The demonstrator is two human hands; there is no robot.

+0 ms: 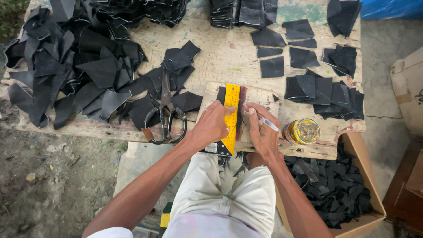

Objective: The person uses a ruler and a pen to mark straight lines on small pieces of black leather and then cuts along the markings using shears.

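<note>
My left hand (212,125) presses a yellow ruler (231,115) flat on a dark strip of material that lies on a small wooden board (260,96). Beside the ruler's right edge, my right hand (263,132) grips a thin silver pen (268,124), its tip down by the strip. Both hands rest at the front edge of a worn wooden table (229,57).
Large scissors (166,115) lie left of the board among a heap of black scraps (75,66). Cut black pieces (324,90) are stacked to the right. A yellow-rimmed jar (302,131) stands by my right hand. A cardboard box (357,154) of offcuts sits on the ground.
</note>
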